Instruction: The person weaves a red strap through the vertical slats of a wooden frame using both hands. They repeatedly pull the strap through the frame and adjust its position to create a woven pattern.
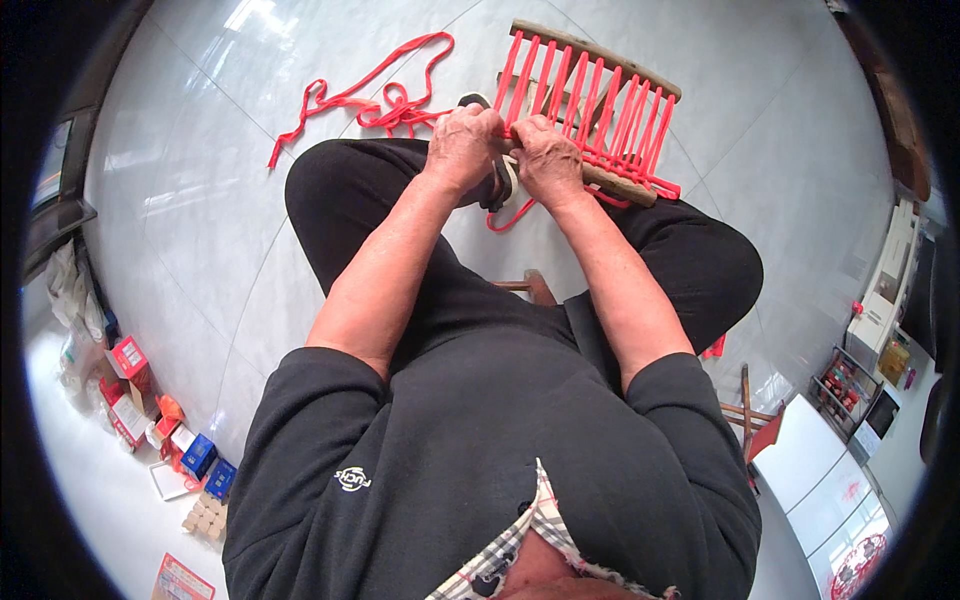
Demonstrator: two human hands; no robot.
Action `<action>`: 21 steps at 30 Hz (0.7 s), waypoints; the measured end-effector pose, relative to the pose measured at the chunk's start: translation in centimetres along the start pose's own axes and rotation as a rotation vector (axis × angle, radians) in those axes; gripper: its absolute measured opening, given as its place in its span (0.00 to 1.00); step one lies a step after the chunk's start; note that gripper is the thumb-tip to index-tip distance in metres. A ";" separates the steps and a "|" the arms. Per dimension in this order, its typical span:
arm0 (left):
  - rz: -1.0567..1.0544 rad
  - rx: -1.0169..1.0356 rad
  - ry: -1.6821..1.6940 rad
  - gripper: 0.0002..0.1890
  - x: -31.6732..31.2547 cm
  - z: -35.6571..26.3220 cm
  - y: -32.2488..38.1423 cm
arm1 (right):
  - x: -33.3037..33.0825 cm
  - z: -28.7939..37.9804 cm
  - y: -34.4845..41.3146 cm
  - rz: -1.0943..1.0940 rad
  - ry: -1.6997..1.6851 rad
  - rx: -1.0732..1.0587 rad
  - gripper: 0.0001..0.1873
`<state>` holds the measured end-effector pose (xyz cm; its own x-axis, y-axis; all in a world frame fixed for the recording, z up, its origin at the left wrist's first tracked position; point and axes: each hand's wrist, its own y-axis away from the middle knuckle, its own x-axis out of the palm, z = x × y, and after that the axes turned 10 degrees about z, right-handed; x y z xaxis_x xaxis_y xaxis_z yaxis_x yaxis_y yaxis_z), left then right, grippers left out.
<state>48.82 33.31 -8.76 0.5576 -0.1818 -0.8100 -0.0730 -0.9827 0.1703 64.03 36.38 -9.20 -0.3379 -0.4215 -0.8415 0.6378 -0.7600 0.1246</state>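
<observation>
A folding wooden stool frame [592, 56] stands between my knees, with red fabric strips [577, 94] strung from its far rail to its near rail [621, 185]. Both of my hands meet at the left end of the near rail. My left hand [465, 142] pinches the red strip beside the rail, its fingertips partly hidden. Close against it, my right hand [547, 154] has its fingers bent on the strip and the rail. From my left hand a loose tail of red strip [397, 112] trails leftward over the floor. Another red loop [514, 219] hangs below the rail.
Pale floor tiles [202, 150] surround me. Cardboard boxes [131, 360], blue boxes [199, 454] and plastic bags [71, 315] lie at the left. At the right are a white panelled surface [810, 442], a wire rack [847, 386] and a wooden folding stool [750, 412].
</observation>
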 end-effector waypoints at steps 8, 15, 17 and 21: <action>-0.142 0.045 0.067 0.17 0.0 -0.2 0.6 | 0.4 0.1 0.1 -0.138 -0.019 -0.033 0.18; -0.118 0.101 -0.043 0.09 0.3 0.0 0.5 | 0.6 0.5 0.1 -0.125 0.089 -0.051 0.13; -0.129 0.093 -0.053 0.09 0.4 0.2 0.4 | 0.6 0.7 0.2 -0.128 0.103 -0.051 0.14; -0.155 0.120 -0.042 0.09 0.6 0.6 0.5 | 0.6 0.9 0.4 -0.134 0.122 -0.042 0.13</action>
<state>48.66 32.66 -9.51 0.5348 -0.0269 -0.8445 -0.0887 -0.9958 -0.0245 63.43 35.36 -9.20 -0.3366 -0.2529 -0.9070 0.6223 -0.7827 -0.0127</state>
